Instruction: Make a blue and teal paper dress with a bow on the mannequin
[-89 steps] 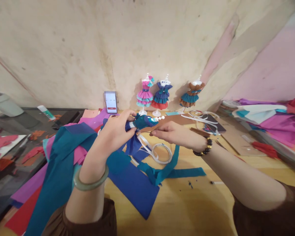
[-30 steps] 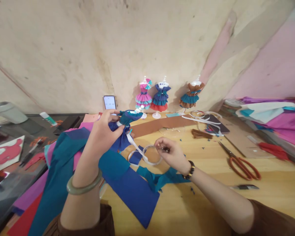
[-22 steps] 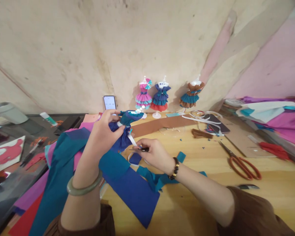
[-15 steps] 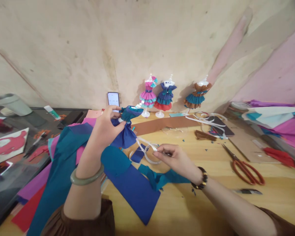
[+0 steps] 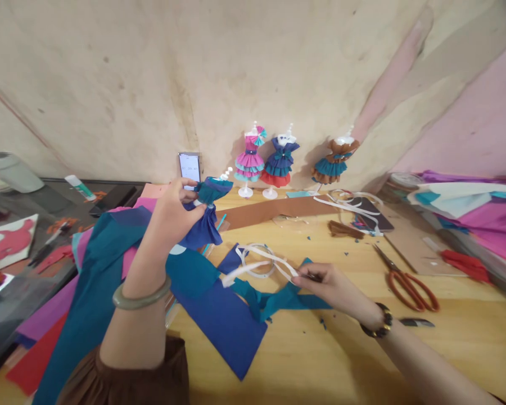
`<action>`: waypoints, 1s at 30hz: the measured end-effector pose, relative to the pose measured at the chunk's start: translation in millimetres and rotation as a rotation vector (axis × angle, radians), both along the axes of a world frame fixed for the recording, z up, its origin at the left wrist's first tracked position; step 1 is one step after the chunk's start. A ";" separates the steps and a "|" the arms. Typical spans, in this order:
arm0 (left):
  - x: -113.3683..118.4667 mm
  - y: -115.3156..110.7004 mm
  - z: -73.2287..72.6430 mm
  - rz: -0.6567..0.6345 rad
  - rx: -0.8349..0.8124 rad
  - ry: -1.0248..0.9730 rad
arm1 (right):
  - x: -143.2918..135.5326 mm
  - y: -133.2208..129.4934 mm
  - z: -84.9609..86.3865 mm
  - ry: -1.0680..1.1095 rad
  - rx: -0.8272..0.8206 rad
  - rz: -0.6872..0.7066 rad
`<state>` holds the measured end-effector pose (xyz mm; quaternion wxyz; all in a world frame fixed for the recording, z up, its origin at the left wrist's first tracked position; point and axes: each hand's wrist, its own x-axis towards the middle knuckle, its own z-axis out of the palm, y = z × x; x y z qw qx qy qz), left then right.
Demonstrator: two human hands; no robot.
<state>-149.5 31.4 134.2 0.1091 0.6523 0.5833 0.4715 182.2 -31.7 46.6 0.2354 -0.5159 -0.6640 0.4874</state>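
Note:
My left hand point(image 5: 177, 209) is closed around the waist of a miniature dress form point(image 5: 213, 191), tilted in the air. It wears a teal crepe-paper top and a gathered blue skirt point(image 5: 204, 226). Lower and to the right, my right hand point(image 5: 320, 281) pinches a narrow white tape point(image 5: 274, 256) that hangs in a loop. Below the tape lies a white tape roll point(image 5: 257, 274), partly covered by it. Near my right hand are a crumpled teal paper strip point(image 5: 274, 304) and a flat blue paper sheet point(image 5: 223, 329), with a teal piece point(image 5: 194, 270) overlapping it.
Three dressed mini forms, one in pink point(image 5: 250, 159), stand by the wall beside a phone point(image 5: 189, 169). Orange-handled scissors point(image 5: 409, 287) and a blade point(image 5: 416, 322) lie at right. A brown paper strip point(image 5: 265, 211) crosses the back. Coloured paper point(image 5: 96, 270) is heaped at left.
My right hand has moved right and down, drawing the white tape away from the dress form. My left hand still holds the form, and the view has shifted slightly.

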 end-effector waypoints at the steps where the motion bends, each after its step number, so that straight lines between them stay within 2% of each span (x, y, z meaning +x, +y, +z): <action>1: -0.4 -0.3 1.3 0.019 0.006 -0.016 | 0.6 2.8 1.2 0.015 0.004 -0.013; 6: -1.9 -6.5 13.0 0.126 0.070 -0.097 | -10.2 24.9 2.8 0.120 -0.008 -0.046; 12: -3.1 -12.0 19.3 0.192 0.077 -0.103 | -29.4 48.4 -17.0 0.040 -0.106 0.151; 16: -3.8 -10.6 18.1 0.194 0.076 -0.109 | -32.9 50.7 -22.3 -0.008 -0.048 0.195; 24: 2.1 -11.6 22.6 0.226 0.022 -0.074 | -29.2 48.8 -6.6 -0.133 0.128 0.213; 30: 6.2 -12.5 26.0 0.240 0.003 -0.042 | -47.7 61.4 -17.0 -0.162 0.112 0.315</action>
